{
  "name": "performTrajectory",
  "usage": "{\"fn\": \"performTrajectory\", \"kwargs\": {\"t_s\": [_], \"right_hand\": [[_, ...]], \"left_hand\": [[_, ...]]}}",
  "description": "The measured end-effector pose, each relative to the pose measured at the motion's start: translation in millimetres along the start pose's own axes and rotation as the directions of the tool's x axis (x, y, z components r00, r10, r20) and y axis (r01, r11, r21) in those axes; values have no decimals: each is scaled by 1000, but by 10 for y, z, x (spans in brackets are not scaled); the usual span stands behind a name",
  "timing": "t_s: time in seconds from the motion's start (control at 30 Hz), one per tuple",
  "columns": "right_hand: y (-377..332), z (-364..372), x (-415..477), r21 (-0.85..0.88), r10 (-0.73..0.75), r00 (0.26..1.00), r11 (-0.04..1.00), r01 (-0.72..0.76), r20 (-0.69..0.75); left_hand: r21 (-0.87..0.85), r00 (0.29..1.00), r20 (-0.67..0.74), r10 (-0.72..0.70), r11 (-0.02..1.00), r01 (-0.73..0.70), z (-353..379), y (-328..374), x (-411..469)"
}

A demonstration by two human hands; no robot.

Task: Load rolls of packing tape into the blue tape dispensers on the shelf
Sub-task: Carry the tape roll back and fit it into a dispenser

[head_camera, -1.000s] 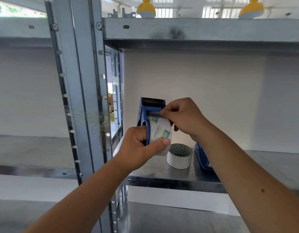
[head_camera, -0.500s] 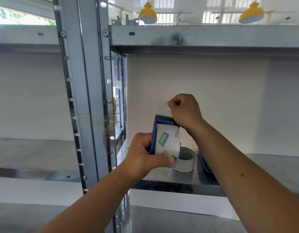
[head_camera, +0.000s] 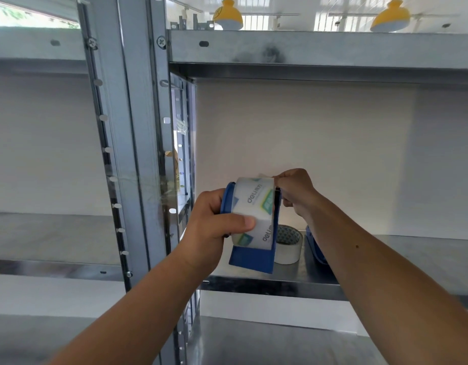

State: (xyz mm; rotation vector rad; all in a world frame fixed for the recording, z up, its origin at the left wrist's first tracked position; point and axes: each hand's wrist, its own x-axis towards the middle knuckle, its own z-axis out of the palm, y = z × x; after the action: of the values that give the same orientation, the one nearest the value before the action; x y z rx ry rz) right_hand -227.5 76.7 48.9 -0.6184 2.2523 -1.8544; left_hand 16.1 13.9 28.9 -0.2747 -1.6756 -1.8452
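My left hand [head_camera: 214, 227] grips a blue tape dispenser [head_camera: 252, 259] in front of the shelf, thumb pressed on the clear printed tape roll [head_camera: 254, 206] seated in it. At the dispenser's top right, by its cutter end, my right hand [head_camera: 296, 192] pinches the loose end of the tape. Behind them on the metal shelf [head_camera: 280, 284] stands a white tape roll [head_camera: 289, 245]. A second blue dispenser [head_camera: 315, 248] lies right of that roll, mostly hidden by my right forearm.
A steel upright post [head_camera: 138, 154] rises just left of my hands. The shelf above [head_camera: 319, 48] spans the top. A white wall backs the shelf bay. Lower shelves [head_camera: 254, 343] lie beneath. Two yellow lamps [head_camera: 227, 14] hang beyond the top shelf.
The dispenser has turned in my left hand, so the roll's printed face now points at me and the handle points down. My right hand stayed at the cutter end, pinching the tape.
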Motion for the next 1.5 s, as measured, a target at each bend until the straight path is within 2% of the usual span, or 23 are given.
{"fn": "performTrajectory", "kwargs": {"t_s": [0.2, 0.33, 0.47, 0.63, 0.77, 0.9, 1.1, 1.27, 1.37, 1.43, 1.5], "right_hand": [[86, -25, -72, 221, 135, 987, 964, -150, 81], [197, -7, -245, 298, 168, 938, 918, -261, 303], [262, 53, -495, 423, 100, 847, 832, -359, 522], [334, 100, -780, 605, 61, 829, 655, -454, 556], [385, 153, -1001, 669, 59, 808, 527, -524, 586], [443, 230, -1188, 704, 41, 785, 415, -577, 619], [351, 278, -1250, 688, 102, 789, 431, -583, 605], [375, 362, -1275, 678, 201, 799, 438, -590, 567], [456, 468, -1309, 687, 199, 810, 441, -577, 552], [511, 509, -1309, 676, 210, 818, 474, -564, 536], [563, 502, -1302, 621, 226, 823, 562, -547, 520]], "left_hand": [[-42, 999, -6, 35, 999, -35, -13, 23, -34], [-42, 993, -25, 119, 992, -120, 7, 136, 46], [-7, 983, -89, 160, 987, -161, 24, 196, 140], [24, 970, -202, 132, 991, -130, 67, 139, 183], [29, 956, -262, 133, 991, -130, 50, 156, 227], [15, 947, -317, 55, 998, -53, -3, 91, 344], [14, 914, -382, -135, 988, 152, -172, -264, 371], [107, 898, -381, -221, 954, 281, -283, -505, 333], [144, 850, -467, -244, 927, 345, -303, -655, 328], [137, 834, -481, -272, 916, 378, -330, -731, 316], [147, 841, -463, -281, 911, 386, -367, -801, 293]]}}
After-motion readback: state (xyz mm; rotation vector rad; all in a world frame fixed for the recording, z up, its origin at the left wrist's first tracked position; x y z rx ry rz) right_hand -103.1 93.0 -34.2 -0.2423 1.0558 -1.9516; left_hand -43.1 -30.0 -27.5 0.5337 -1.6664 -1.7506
